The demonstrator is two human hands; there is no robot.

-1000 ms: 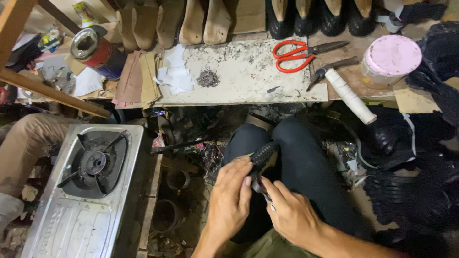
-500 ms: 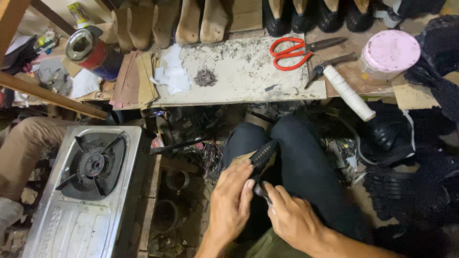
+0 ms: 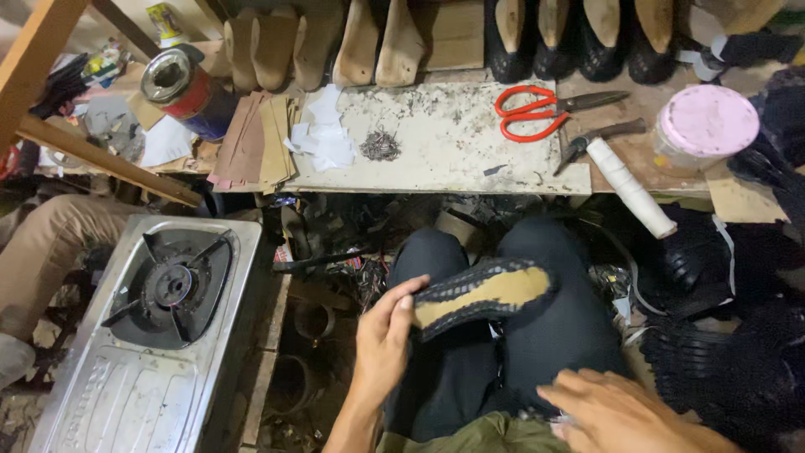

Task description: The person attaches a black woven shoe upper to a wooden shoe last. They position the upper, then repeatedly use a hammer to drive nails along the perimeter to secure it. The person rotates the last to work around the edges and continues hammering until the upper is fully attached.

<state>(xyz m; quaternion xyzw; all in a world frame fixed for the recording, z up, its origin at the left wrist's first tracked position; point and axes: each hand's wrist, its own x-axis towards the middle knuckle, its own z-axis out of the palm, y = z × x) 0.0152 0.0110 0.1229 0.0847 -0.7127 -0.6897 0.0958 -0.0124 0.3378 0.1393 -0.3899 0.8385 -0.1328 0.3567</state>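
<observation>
Left hand (image 3: 381, 335) grips shoe (image 3: 482, 295) by heel end, tan sole up, over lap. Right hand (image 3: 616, 411) open, empty, on right thigh. Scissors (image 3: 537, 111) on table (image 3: 453, 159).

Worktop (image 3: 470, 159) middle open to us; scissors (image 3: 537, 113), white roll (image 3: 631, 186) block right, paper stack (image 3: 251, 143) left.

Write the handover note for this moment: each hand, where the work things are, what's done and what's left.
Left hand: grips one end of the shoe upper, tan sole side up, across the lap.
Right hand: empty, low near the right thigh.
Bench: red scissors, pile of tacks, white roll.
Done: upper fitted on its form.
Left: no outsole on it yet.
</observation>
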